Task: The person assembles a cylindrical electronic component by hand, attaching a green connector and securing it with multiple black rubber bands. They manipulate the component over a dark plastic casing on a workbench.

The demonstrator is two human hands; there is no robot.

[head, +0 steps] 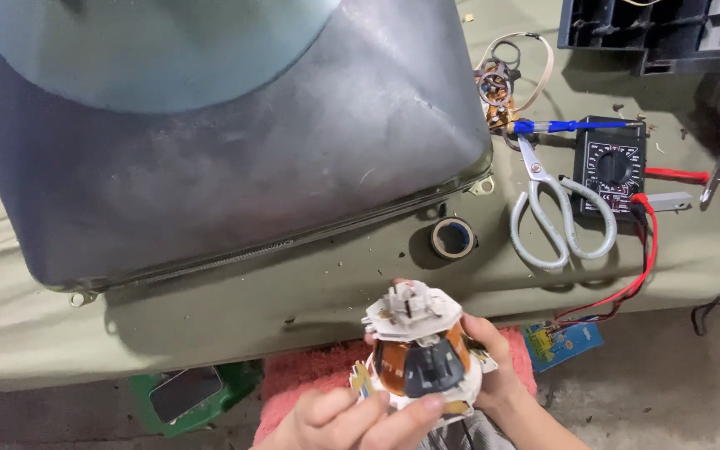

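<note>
Gripping copper-wound coil yoke (421,360) in left hand (352,419) and right hand (493,367) below counter (310,292) edge, risking slipping, snagging windings.

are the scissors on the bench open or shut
Shut: the scissors lie flat on the green cloth, blades together, the two grey handle loops touching.

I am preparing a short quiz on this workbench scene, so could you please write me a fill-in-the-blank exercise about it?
1. Both hands, left hand and right hand, hold a coil assembly wound with ____-coloured wire.
2. The scissors have pale grey handles and lie just left of the black ____.
3. The tape roll lies between the big grey tube and the ____.
4. The bench is covered with a ____ cloth.

Missing words: copper; multimeter; scissors; green
</note>
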